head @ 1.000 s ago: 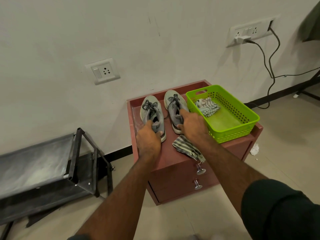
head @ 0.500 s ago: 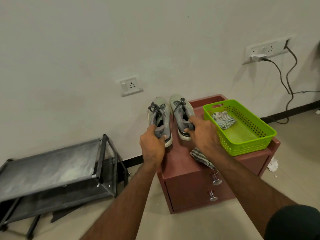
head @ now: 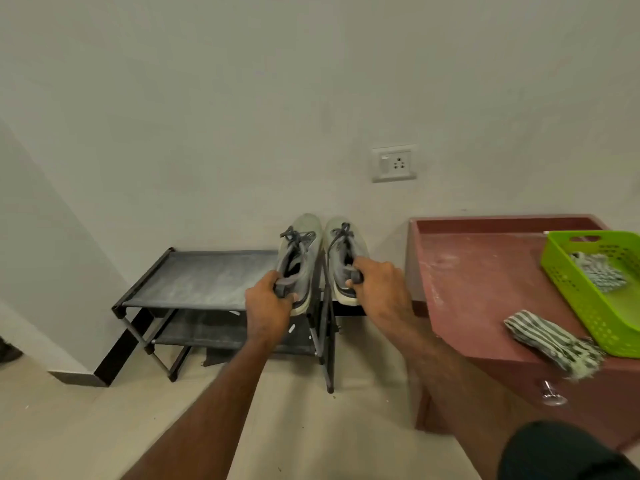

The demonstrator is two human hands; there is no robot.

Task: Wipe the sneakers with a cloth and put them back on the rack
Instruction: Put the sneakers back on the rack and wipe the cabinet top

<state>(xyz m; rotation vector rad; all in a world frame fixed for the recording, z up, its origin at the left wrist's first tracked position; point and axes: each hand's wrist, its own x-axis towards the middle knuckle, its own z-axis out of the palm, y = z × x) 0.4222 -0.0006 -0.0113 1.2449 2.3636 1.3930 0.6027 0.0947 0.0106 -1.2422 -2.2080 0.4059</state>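
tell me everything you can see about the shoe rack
The rack is a low, dark metal frame with two tiers of grey, fabric-like sheet, dusty and pale-streaked on top. It stands on the floor against the wall, left of the red cabinet. Nothing visible lies on either tier. Its right end is partly hidden behind the sneakers, which the left hand and right hand hold in front of it; whether they touch it cannot be told.

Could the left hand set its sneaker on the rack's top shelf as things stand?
Probably yes: the left hand holds its sneaker right at the rack's top shelf, and nothing visible lies there.
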